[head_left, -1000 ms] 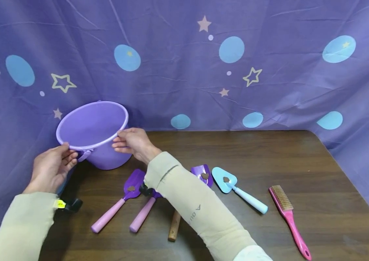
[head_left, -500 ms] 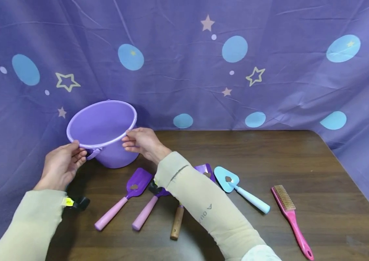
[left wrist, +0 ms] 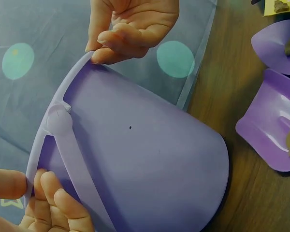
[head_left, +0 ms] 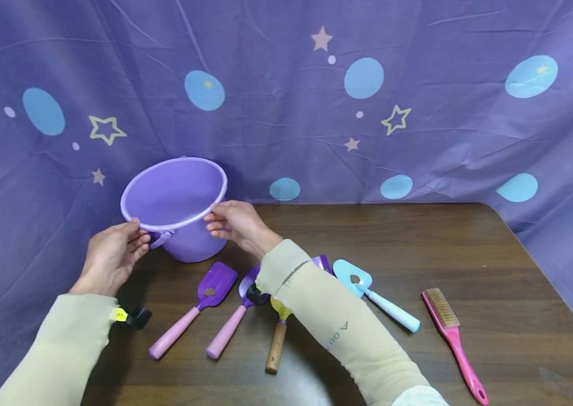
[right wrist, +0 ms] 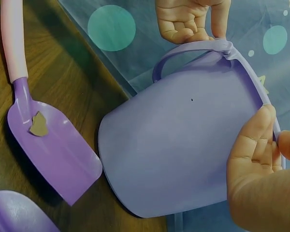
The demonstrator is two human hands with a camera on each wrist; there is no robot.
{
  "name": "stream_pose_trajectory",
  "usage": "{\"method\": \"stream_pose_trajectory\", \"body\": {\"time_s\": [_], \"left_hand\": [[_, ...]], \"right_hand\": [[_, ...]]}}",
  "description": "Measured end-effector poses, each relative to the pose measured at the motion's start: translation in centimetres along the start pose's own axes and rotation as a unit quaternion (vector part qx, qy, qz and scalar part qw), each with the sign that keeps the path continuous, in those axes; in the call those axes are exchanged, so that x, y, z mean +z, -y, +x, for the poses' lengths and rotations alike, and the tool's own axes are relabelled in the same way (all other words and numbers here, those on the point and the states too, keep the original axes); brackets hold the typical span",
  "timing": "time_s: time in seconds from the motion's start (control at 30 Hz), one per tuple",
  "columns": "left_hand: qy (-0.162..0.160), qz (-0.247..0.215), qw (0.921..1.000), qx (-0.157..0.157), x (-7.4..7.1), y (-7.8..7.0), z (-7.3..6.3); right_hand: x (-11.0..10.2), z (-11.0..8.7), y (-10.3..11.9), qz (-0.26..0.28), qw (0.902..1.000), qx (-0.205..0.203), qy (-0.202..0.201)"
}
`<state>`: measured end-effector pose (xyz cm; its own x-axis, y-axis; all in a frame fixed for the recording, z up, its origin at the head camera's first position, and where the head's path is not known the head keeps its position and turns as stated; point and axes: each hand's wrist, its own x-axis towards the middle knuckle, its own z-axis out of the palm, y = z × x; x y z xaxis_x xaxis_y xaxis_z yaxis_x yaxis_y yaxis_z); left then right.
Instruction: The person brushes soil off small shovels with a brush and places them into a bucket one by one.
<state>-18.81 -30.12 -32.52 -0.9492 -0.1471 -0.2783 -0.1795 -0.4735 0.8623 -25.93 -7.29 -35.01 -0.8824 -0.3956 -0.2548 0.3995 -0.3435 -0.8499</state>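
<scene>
A purple plastic bucket point(head_left: 195, 239) stands at the back left of the table, its mouth facing up. My left hand point(head_left: 114, 254) pinches the rim at the front left, close by the bucket's handle point(left wrist: 79, 166). On the front right of the same rim, my right hand point(head_left: 240, 223) pinches with thumb and fingers. Both wrist views show the thumbs on one side of the rim and curled fingers on the other. A purple shovel point(head_left: 215, 285) with a pink grip lies just in front of the bucket; its blade tip is right by the base in the right wrist view.
A second pink-handled purple scoop point(head_left: 227, 331), a yellow tool with a wooden handle point(head_left: 276, 347) and another purple blade point(head_left: 323, 263) lie partly under my right sleeve. Further right are a light blue trowel point(head_left: 392, 311) and a pink brush point(head_left: 443, 316). A curtain point(head_left: 286, 113) hangs behind.
The bucket has moved right along the back of the table, with both hands still on its rim. My right forearm has shifted right too, showing more of the second scoop and the yellow tool.
</scene>
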Motion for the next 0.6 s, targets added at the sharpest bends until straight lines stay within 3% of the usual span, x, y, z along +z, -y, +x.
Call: {"method": "stream_pose_trajectory", "body": {"time_s": [0.6], "left_hand": [[0.008, 0.031, 0.9995, 0.002, 1.9, 1.0, -0.2]], "right_hand": [[-2.1, -1.3, 0.5, -0.008, 0.9999, -0.007, -0.003]]}}
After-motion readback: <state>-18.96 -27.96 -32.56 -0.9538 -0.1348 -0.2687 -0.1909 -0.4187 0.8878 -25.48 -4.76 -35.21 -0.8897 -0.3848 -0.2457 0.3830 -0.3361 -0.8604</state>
